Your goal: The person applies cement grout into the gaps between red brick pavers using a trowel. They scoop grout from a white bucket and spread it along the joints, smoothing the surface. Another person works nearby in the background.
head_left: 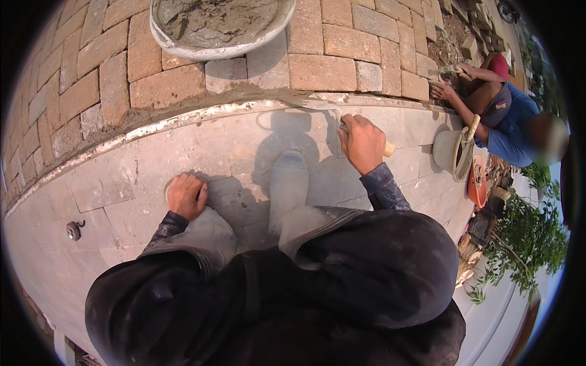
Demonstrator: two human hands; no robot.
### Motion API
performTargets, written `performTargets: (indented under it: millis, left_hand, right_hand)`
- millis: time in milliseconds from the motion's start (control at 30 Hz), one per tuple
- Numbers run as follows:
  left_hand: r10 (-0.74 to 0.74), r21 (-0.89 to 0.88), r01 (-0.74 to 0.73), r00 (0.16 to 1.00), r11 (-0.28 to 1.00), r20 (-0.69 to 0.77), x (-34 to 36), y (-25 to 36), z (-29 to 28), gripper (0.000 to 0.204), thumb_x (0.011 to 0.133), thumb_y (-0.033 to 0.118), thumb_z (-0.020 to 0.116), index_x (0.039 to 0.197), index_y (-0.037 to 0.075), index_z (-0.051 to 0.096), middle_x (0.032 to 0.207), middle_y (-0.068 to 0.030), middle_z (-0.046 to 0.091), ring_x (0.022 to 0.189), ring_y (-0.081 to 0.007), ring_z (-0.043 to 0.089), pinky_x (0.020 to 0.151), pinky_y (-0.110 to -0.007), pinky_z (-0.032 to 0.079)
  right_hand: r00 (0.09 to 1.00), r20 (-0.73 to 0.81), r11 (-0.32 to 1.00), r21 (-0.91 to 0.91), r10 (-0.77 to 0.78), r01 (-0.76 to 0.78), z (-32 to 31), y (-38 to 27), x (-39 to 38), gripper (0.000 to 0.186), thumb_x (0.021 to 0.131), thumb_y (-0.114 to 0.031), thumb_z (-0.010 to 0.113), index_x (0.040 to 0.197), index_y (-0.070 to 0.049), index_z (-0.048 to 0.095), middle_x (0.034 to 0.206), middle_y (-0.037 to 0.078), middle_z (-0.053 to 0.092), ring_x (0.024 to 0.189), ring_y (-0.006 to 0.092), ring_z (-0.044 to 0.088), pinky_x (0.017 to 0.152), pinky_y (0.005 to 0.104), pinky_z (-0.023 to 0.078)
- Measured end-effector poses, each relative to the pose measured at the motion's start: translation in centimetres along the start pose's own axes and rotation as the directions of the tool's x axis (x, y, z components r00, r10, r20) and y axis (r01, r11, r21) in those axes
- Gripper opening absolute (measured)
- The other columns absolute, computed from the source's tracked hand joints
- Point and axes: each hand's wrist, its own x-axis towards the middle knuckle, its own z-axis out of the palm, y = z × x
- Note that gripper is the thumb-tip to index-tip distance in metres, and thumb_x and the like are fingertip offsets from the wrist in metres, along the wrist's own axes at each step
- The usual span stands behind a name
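Note:
My right hand [365,143] is closed round the wooden handle [389,149] of a trowel. The trowel's thin blade [316,105] lies at the mortar joint [256,105] between brick pavers [168,88] and pale grey slabs [403,128]. Low at the left, my left hand [187,196] has its fingers curled down just ahead of my left boot [213,235]. A pale rounded edge shows beside those fingers; what lies under them is hidden. Between my hands, my right boot [290,177] stands on the slabs. A basin of wet grey mortar [220,21] sits on the pavers ahead.
At the right a crouching co-worker [513,116] in blue works at the paver edge. Near them stand a grey bucket [448,152] and an orange tub [477,183]. A small round black-and-silver object [75,230] lies on the slabs at the left. Leafy branches [525,238] edge the right.

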Motion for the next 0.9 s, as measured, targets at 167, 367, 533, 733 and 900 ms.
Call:
performTargets:
  millis: [167, 367, 533, 733, 900]
  left_hand:
    - [-0.005, -0.006, 0.005, 1.0, 1.0, 0.025, 0.0, -0.3, -0.2, 0.011, 0.082, 0.01, 0.069, 0.076, 0.007, 0.06, 0.075, -0.0078, 0.057, 0.074, -0.0286, 0.056, 0.071, -0.041, 0.044]
    - [0.007, -0.02, -0.007, 1.0, 1.0, -0.001, 0.0, -0.2, -0.4, 0.011, 0.083, 0.01, 0.069, 0.076, 0.007, 0.061, 0.074, -0.0089, 0.056, 0.073, -0.0295, 0.056, 0.07, -0.042, 0.044]
    - [0.001, 0.003, -0.001, 1.0, 1.0, 0.001, -0.3, -0.5, -0.1, 0.012, 0.082, 0.01, 0.069, 0.075, 0.007, 0.06, 0.076, -0.0079, 0.057, 0.075, -0.0286, 0.057, 0.071, -0.041, 0.045]
    - [0.005, 0.01, -0.006, 1.0, 1.0, 0.014, -0.1, -0.3, -0.2, 0.013, 0.083, 0.011, 0.069, 0.075, 0.007, 0.06, 0.075, -0.0077, 0.056, 0.074, -0.0278, 0.056, 0.071, -0.04, 0.045]
    - [0.002, 0.012, -0.002, 1.0, 1.0, -0.008, -0.2, -0.4, -0.3, 0.012, 0.083, 0.012, 0.07, 0.075, 0.008, 0.061, 0.075, -0.007, 0.056, 0.075, -0.0272, 0.057, 0.071, -0.04, 0.045]
  right_hand:
    - [0.998, 0.014, 0.998, -0.001, 0.067, -0.067, 0.1, -0.7, -0.6, 0.021, 0.083, -0.02, 0.075, 0.096, -0.008, 0.065, 0.088, 0.014, 0.068, 0.082, 0.0361, 0.068, 0.068, 0.0462, 0.053]
    - [0.998, -0.009, 0.998, 0.012, 0.056, -0.056, 1.4, 0.2, -0.7, 0.019, 0.082, -0.018, 0.074, 0.095, -0.008, 0.064, 0.085, 0.013, 0.066, 0.08, 0.0348, 0.068, 0.067, 0.0455, 0.052]
    - [0.998, -0.011, 0.998, 0.028, 0.054, -0.054, -2.4, -0.5, -1.3, 0.02, 0.083, -0.018, 0.074, 0.097, -0.008, 0.065, 0.084, 0.013, 0.066, 0.08, 0.0351, 0.068, 0.066, 0.0456, 0.052]
    - [1.0, 0.002, 1.0, 0.01, 0.015, -0.015, 1.2, -1.8, 1.1, 0.021, 0.084, -0.019, 0.073, 0.099, -0.007, 0.065, 0.086, 0.013, 0.068, 0.081, 0.0363, 0.069, 0.066, 0.0466, 0.053]
    - [0.999, 0.009, 0.999, -0.004, 0.04, -0.039, -2.0, -1.2, -0.1, 0.019, 0.084, -0.019, 0.073, 0.097, -0.007, 0.064, 0.087, 0.014, 0.068, 0.08, 0.0367, 0.069, 0.067, 0.0468, 0.053]
